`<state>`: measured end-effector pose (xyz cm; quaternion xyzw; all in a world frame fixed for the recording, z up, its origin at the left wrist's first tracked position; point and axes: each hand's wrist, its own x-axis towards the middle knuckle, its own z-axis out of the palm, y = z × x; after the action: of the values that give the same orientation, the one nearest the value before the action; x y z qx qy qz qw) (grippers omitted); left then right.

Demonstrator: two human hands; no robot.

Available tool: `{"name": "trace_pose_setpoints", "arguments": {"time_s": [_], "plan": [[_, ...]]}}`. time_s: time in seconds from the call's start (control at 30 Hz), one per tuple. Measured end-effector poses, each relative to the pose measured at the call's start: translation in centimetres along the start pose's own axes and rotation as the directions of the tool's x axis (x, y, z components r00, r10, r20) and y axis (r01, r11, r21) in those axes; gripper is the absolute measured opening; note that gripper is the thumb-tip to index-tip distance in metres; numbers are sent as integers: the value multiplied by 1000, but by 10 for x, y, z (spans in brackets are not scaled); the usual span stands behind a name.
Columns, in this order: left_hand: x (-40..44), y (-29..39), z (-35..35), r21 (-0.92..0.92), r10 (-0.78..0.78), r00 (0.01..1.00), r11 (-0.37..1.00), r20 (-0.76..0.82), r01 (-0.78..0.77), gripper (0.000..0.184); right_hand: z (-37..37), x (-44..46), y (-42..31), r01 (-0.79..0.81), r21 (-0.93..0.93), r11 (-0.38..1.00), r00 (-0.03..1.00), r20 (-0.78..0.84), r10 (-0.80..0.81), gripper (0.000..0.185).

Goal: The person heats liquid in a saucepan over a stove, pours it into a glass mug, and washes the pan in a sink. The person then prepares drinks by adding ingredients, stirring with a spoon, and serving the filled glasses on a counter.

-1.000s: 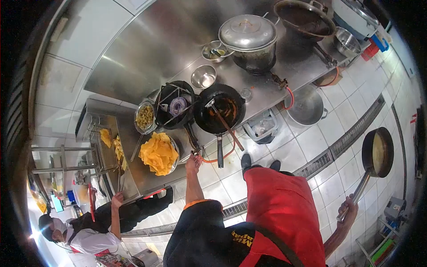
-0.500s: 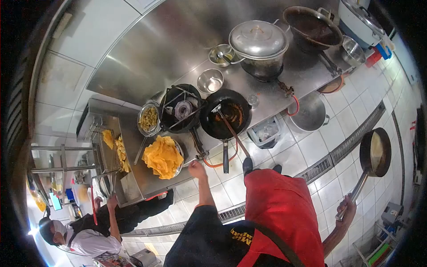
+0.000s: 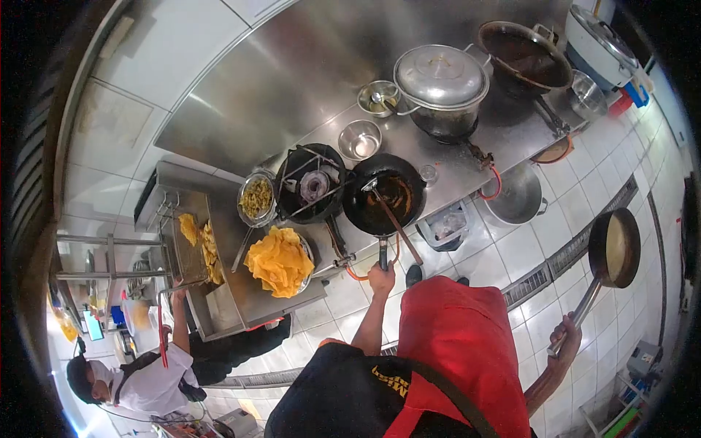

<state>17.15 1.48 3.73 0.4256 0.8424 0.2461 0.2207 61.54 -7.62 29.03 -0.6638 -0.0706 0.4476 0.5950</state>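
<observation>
My left hand (image 3: 381,279) is closed round the handle of a dark wok (image 3: 383,194), which has reddish-brown residue inside. A spatula (image 3: 391,219) with a wooden handle rests in that wok, its handle sticking out over the counter's edge. On the right, away from the counter, my right hand (image 3: 565,339) grips the metal handle of a frying pan (image 3: 614,248) with something pale yellow in it. Left of the wok is a bare gas burner (image 3: 312,185).
Fried yellow sheets (image 3: 279,263) fill a bowl near the fryer (image 3: 219,306). A co-worker (image 3: 150,383) stands at the left. Along the counter (image 3: 321,131) are steel bowls, a lidded pot (image 3: 442,80) and a large dark pan (image 3: 526,58). A bin (image 3: 445,226) sits below.
My left hand has moved right from beside the burner valve to the wok handle and closed on it. The frying pan stays in my right hand. The co-worker's arm has moved toward the fryer.
</observation>
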Motion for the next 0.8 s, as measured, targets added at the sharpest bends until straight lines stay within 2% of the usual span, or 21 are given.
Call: {"name": "trace_pose_setpoints", "arguments": {"time_s": [0.03,0.1,0.23,0.3,0.33,0.6,0.73,0.8], "plan": [[-1,0,-4,-4,60,998,998,-3,-60,32,4,-2,-1,2,5,1000,1000,-9,-2,24],[-7,-1,-10,-2,49,999,999,4,-49,32,12,-7,-3,-14,-32,999,999,-46,12,31],[-30,9,-31,-16,28,1000,999,10,-28,32,15,-10,-1,-7,-23,1000,999,-40,6,32],[-40,6,-37,-23,62,998,998,24,-61,32,23,-14,-4,-17,-44,999,994,-111,12,32],[-44,7,-42,-35,101,994,994,30,-100,31,24,-14,-3,-21,-51,998,994,-108,15,32],[-71,29,-83,-59,85,994,995,72,-81,31,29,-19,3,14,-33,999,997,-69,-16,29],[-72,45,-107,-68,56,996,996,73,-51,35,38,-24,7,15,-25,1000,992,-127,-18,28],[-65,51,-118,-73,66,996,995,59,-62,35,35,-29,8,7,-108,994,996,-86,-16,27]]}}
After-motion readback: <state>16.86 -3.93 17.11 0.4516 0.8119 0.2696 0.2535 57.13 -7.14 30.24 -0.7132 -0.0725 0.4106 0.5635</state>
